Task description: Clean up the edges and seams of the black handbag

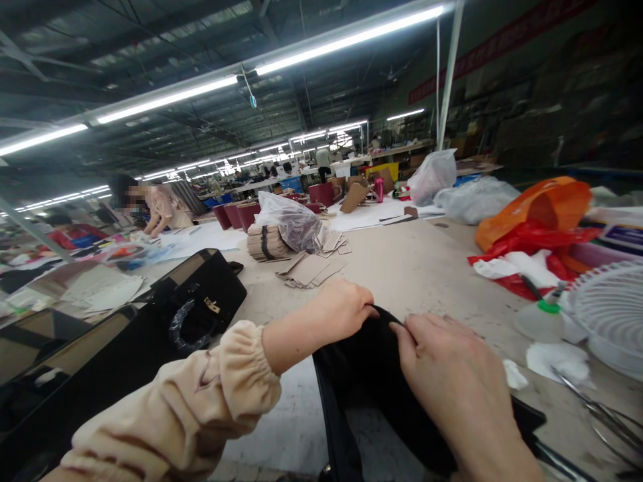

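Both hands grip the upper edge of a black bag [366, 361], which stands close in front of me with its dark inside partly in view. My left hand [346, 309] is closed, pinching the rim at its far side. A short way to the right, my right hand [447, 361] is closed on the same edge, thumb pressed against the black material. Its other fingers are mostly hidden behind the rim. To the left stands a black handbag [221, 284] with a gold clasp and a plastic-wrapped handle.
Beyond my hands lie flat cardboard pieces [309, 269] and a banded bundle [266, 242]. On the right are an orange bag [537, 207], a white fan [610, 314], a green-collared bottle [542, 320] and scissors [593, 405]. A co-worker [163, 204] stands at far left.
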The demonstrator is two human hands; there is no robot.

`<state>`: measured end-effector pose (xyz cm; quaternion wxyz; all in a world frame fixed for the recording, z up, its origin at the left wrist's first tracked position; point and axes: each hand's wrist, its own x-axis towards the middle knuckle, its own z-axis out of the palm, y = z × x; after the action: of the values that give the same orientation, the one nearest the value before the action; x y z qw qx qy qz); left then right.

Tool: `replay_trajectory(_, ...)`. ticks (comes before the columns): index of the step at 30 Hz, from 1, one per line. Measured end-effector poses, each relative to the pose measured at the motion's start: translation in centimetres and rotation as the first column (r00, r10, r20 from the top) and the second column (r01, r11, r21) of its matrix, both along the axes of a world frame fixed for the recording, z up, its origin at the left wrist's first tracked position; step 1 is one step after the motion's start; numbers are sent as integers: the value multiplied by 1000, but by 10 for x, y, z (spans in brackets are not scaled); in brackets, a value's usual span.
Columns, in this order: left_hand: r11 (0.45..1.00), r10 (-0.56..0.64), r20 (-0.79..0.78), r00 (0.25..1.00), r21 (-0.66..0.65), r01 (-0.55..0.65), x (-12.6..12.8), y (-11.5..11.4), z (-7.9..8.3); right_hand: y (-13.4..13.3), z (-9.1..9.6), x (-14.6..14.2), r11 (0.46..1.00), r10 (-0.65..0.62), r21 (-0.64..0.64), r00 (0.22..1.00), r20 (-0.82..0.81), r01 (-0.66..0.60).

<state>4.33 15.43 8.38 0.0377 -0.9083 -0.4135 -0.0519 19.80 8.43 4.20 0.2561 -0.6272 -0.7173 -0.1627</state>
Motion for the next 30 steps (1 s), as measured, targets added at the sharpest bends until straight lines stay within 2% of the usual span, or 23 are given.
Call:
replay_trajectory(4,999,-9,-69,998,39,12,1,-3,2,0,0,0,1000,-7,-19,1000,-5,7)
replay_trajectory(12,1000,-2,29,1000,-1,2,1,-1,-3,-2,-1,0,1000,2,-31,1000,-15,-3)
replay_trajectory(14,997,5,87,996,-72,2,-1,0,-2,-1,0,-4,998,12,-54,1000,-22,-13)
replay_trajectory(17,966,26,184,983,-258,22,-12,2,6,2,1,-11,994,11,-104,999,-50,-16)
replay_trajectory(19,919,102,230,968,-394,-3,-24,0,13,5,0,-13,995,-18,-103,998,-61,11)
replay_trajectory(21,886,221,233,947,-455,-95,-36,-6,20,7,-1,-14,997,-31,-68,998,-54,27)
replay_trajectory(24,911,276,145,950,-355,-210,-47,-19,22,9,-2,-13,1000,-6,-7,999,-38,5)
replay_trajectory(27,948,236,35,971,-228,-222,-45,-30,17,10,-3,-13,1000,20,19,999,-27,-20)
replay_trajectory(30,957,251,-22,968,-147,-252,-35,-31,11,10,-4,-13,999,18,36,1000,-19,-17)
